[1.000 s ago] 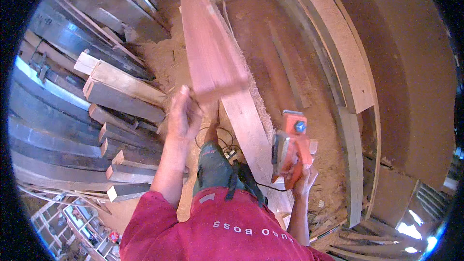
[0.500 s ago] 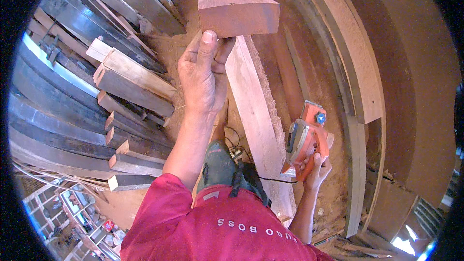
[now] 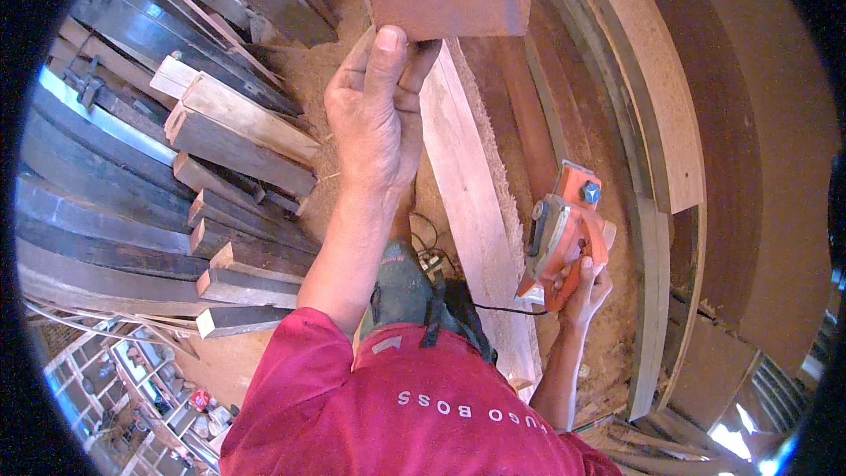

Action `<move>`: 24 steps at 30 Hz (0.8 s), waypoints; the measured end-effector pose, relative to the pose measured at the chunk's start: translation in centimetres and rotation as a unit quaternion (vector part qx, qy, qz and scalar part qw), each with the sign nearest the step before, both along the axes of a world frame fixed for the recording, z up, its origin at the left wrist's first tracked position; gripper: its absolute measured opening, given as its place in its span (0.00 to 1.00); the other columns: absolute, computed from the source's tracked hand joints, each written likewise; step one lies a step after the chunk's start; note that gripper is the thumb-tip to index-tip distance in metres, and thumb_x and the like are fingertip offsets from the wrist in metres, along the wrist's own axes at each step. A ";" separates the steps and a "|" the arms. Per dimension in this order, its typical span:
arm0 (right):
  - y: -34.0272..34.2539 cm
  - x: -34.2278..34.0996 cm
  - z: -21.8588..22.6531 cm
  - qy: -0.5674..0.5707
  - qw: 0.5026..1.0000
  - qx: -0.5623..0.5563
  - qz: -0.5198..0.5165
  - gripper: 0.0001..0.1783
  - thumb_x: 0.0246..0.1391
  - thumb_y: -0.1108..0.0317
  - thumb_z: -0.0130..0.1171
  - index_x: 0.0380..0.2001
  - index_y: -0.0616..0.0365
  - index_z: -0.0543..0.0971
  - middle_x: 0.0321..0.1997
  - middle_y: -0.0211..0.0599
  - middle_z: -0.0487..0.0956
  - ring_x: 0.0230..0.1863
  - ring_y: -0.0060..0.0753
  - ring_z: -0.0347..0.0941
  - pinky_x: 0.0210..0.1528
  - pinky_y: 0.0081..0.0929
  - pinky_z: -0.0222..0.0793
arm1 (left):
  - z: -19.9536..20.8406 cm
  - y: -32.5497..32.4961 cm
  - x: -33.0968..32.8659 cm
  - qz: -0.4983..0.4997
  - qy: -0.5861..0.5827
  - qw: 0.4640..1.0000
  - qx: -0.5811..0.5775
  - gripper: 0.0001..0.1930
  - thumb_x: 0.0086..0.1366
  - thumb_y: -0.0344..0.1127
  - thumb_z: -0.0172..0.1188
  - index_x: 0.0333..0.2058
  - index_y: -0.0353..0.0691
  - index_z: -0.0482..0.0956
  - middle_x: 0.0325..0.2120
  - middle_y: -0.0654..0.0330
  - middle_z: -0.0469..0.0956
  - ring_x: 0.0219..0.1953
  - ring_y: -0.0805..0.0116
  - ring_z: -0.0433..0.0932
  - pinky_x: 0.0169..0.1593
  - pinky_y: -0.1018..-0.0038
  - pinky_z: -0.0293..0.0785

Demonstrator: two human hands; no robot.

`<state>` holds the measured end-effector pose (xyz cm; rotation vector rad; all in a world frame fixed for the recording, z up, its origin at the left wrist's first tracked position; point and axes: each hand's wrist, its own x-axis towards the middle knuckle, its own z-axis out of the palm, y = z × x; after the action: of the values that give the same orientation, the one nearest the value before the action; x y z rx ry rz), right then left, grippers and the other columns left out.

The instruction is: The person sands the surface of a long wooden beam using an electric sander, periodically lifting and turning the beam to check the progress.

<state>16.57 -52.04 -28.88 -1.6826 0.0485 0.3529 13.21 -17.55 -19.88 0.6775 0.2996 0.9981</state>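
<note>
Up at the top of the view, my left hand grips the near end of a thick reddish-brown wooden beam. Its thumb presses the end face from below; the other fingers are partly hidden behind. Over on the right, my right hand is closed round the handle of an orange electric hand planer, which is tilted up on its side with a black cord trailing from it. Between the two hands runs a long pale plank with shavings along its right edge, apart from both.
Stacked dark and pale beams stick out on the left. Long boards line the right side. Sawdust covers the ground. A cable lies across the pale plank, close to my legs. Cluttered shelving stands at lower left.
The beam end in my left hand has shifted up and slightly right and now faces me more squarely. My right hand has raised the planer a little, also to the right.
</note>
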 end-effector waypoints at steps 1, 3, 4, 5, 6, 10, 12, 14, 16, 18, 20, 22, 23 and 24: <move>-0.2 0.0 -0.2 0.002 1.000 0.013 0.005 0.23 0.61 0.49 0.61 0.33 0.61 0.74 0.20 0.32 0.75 0.16 0.24 0.71 0.18 0.22 0.66 | 0.0 -0.1 -0.1 -0.001 -0.001 1.000 0.001 0.17 0.70 0.37 0.61 0.50 0.29 0.77 0.48 0.54 0.80 0.50 0.66 0.80 0.61 0.66 0.75; -0.4 0.1 -1.0 -0.002 1.000 0.001 0.006 0.23 0.62 0.49 0.61 0.34 0.61 0.74 0.20 0.32 0.74 0.16 0.24 0.71 0.18 0.22 0.66 | 0.1 0.1 -0.1 0.002 -0.001 1.000 0.001 0.16 0.70 0.36 0.60 0.49 0.30 0.78 0.48 0.54 0.80 0.50 0.66 0.80 0.61 0.65 0.75; -0.5 0.0 -1.1 -0.007 1.000 -0.012 0.005 0.23 0.62 0.49 0.61 0.35 0.61 0.75 0.20 0.32 0.74 0.16 0.24 0.71 0.18 0.22 0.66 | 0.1 0.0 -0.1 0.004 -0.002 1.000 0.001 0.15 0.70 0.36 0.60 0.48 0.30 0.78 0.47 0.54 0.81 0.50 0.66 0.80 0.61 0.64 0.75; -0.4 0.1 -1.2 -0.004 1.000 -0.014 0.005 0.23 0.62 0.49 0.61 0.35 0.61 0.75 0.20 0.32 0.74 0.16 0.24 0.71 0.18 0.22 0.66 | 0.0 -0.1 -0.2 0.003 0.001 1.000 -0.002 0.15 0.70 0.36 0.60 0.48 0.30 0.78 0.47 0.54 0.81 0.50 0.66 0.80 0.61 0.64 0.75; -0.3 0.1 -1.3 -0.006 0.999 -0.027 0.016 0.24 0.62 0.47 0.60 0.37 0.62 0.75 0.21 0.32 0.75 0.17 0.24 0.71 0.19 0.22 0.66 | 0.0 -0.1 -0.4 0.013 0.016 1.000 -0.001 0.17 0.71 0.39 0.59 0.48 0.30 0.78 0.47 0.54 0.81 0.50 0.66 0.80 0.61 0.63 0.75; -3.4 0.2 -3.1 -0.041 0.996 -0.064 0.048 0.29 0.63 0.42 0.57 0.40 0.63 0.75 0.26 0.33 0.76 0.20 0.23 0.72 0.21 0.22 0.68 | -2.1 -1.3 -2.3 -0.080 -0.007 0.989 -0.125 0.25 0.70 0.51 0.58 0.49 0.31 0.77 0.45 0.54 0.81 0.49 0.67 0.79 0.57 0.63 0.76; -0.9 -0.9 -0.4 -0.028 0.997 -0.067 0.023 0.25 0.65 0.45 0.56 0.30 0.59 0.75 0.22 0.29 0.75 0.22 0.21 0.70 0.23 0.24 0.65 | -5.5 -2.2 -3.5 -0.107 0.161 0.963 -0.189 0.26 0.69 0.55 0.57 0.51 0.37 0.75 0.38 0.56 0.81 0.43 0.65 0.81 0.49 0.65 0.79; -0.7 -1.7 -0.8 0.012 0.997 -0.054 0.046 0.25 0.66 0.46 0.55 0.29 0.60 0.75 0.21 0.28 0.74 0.22 0.19 0.69 0.23 0.24 0.64 | -13.3 -3.3 -5.3 -0.121 0.319 0.926 -0.163 0.23 0.70 0.51 0.59 0.53 0.38 0.74 0.37 0.56 0.81 0.39 0.65 0.82 0.42 0.67 0.80; -1.4 -2.3 -3.7 -0.111 0.980 -0.136 0.090 0.25 0.67 0.48 0.52 0.30 0.62 0.76 0.21 0.27 0.75 0.21 0.16 0.67 0.21 0.24 0.62 | -21.4 -5.3 -6.6 -0.110 0.412 0.892 -0.153 0.22 0.69 0.48 0.61 0.54 0.39 0.73 0.38 0.55 0.82 0.38 0.65 0.82 0.38 0.67 0.80; 1.5 -3.3 -2.0 -0.051 0.982 -0.095 0.152 0.26 0.67 0.47 0.51 0.34 0.63 0.77 0.21 0.27 0.74 0.21 0.17 0.68 0.21 0.24 0.63 | -27.7 -6.6 -7.9 -0.084 0.393 0.902 -0.160 0.21 0.68 0.43 0.63 0.55 0.38 0.74 0.39 0.53 0.82 0.39 0.68 0.82 0.34 0.69 0.80; 0.4 -3.8 -3.2 0.026 0.976 -0.087 0.200 0.26 0.67 0.47 0.50 0.39 0.64 0.78 0.21 0.28 0.75 0.22 0.18 0.70 0.22 0.24 0.65 | -28.5 -7.4 -7.2 -0.123 0.426 0.885 -0.140 0.23 0.70 0.46 0.61 0.57 0.38 0.73 0.42 0.52 0.82 0.40 0.65 0.82 0.38 0.67 0.80; 1.8 -3.7 -3.7 0.031 0.956 -0.123 0.265 0.29 0.67 0.48 0.49 0.49 0.68 0.76 0.22 0.32 0.77 0.22 0.21 0.73 0.24 0.27 0.70 | -30.1 -6.7 -8.1 -0.151 0.464 0.864 -0.121 0.25 0.71 0.49 0.58 0.58 0.37 0.72 0.44 0.52 0.82 0.42 0.63 0.82 0.42 0.64 0.80; 2.4 -4.3 -4.7 0.023 0.957 -0.113 0.265 0.29 0.67 0.46 0.48 0.43 0.67 0.77 0.22 0.30 0.75 0.23 0.20 0.71 0.24 0.26 0.67 | -32.0 -5.1 -9.0 -0.201 0.531 0.823 -0.005 0.27 0.73 0.52 0.53 0.60 0.37 0.70 0.47 0.52 0.81 0.46 0.60 0.81 0.49 0.64 0.77; 3.2 -4.9 -5.9 0.013 0.959 -0.102 0.265 0.30 0.67 0.44 0.47 0.38 0.66 0.77 0.21 0.27 0.73 0.24 0.19 0.69 0.24 0.25 0.65 | -33.5 -3.9 -9.6 -0.246 0.586 0.764 0.112 0.30 0.74 0.54 0.49 0.62 0.36 0.69 0.50 0.52 0.81 0.49 0.58 0.80 0.55 0.63 0.74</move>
<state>11.69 -48.79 -34.82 -1.8810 -0.3657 0.7947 3.64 -21.44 -53.35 1.4762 1.0433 -0.0296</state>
